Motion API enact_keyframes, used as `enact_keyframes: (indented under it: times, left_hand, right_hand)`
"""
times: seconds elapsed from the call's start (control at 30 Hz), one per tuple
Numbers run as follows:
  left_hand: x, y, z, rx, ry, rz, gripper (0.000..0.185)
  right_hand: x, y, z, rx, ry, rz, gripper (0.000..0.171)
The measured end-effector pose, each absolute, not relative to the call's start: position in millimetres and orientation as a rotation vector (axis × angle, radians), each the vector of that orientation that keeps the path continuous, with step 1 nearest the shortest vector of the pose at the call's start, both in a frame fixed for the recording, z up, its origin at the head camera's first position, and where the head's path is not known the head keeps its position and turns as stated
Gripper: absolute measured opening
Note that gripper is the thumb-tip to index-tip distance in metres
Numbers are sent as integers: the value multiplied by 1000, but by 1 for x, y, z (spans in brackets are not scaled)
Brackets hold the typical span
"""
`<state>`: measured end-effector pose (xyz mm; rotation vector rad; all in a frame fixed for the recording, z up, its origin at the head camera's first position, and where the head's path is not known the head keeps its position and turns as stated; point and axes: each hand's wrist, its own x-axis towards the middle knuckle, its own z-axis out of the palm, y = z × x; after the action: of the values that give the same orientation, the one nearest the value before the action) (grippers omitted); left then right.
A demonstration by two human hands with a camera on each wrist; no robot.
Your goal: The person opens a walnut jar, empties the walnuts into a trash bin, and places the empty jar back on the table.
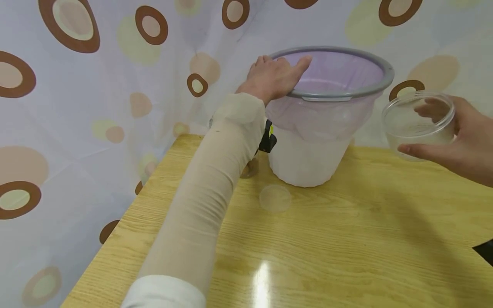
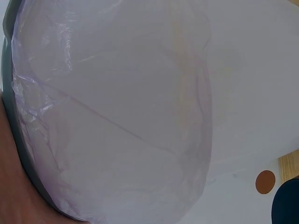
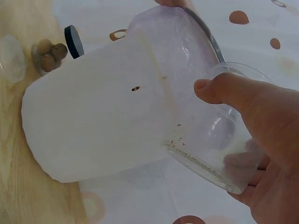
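On the table point(image 1: 346, 239), nearest the viewer, a clear round lid point(image 1: 275, 198) lies flat, off its container. Farther right, the right hand point(image 1: 458, 141) grips a clear plastic jar point(image 1: 417, 122), fingers and thumb curled round it, tilted beside the bin and apparently empty apart from crumbs. Beyond, the white bin point(image 1: 308, 158) with its purple liner stands upright, and the left hand point(image 1: 275, 77) rests over the grey rim point(image 1: 369, 60), fingers fairly straight. The emptying looks largely done; the jar remains uncapped.
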<state>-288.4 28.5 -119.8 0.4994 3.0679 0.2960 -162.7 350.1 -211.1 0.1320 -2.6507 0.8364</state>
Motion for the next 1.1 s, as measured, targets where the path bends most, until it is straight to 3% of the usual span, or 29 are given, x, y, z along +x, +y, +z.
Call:
enact_keyframes:
  times: [0.5, 1.1]
  left_hand:
    - [-287, 33, -116, 490, 3054, 283, 85]
    - [-285, 32, -116, 462, 3043, 306, 85]
  right_hand:
    - [-151, 338, -243, 208, -2811, 888, 94]
    - [-147, 321, -267, 309, -2817, 985, 80]
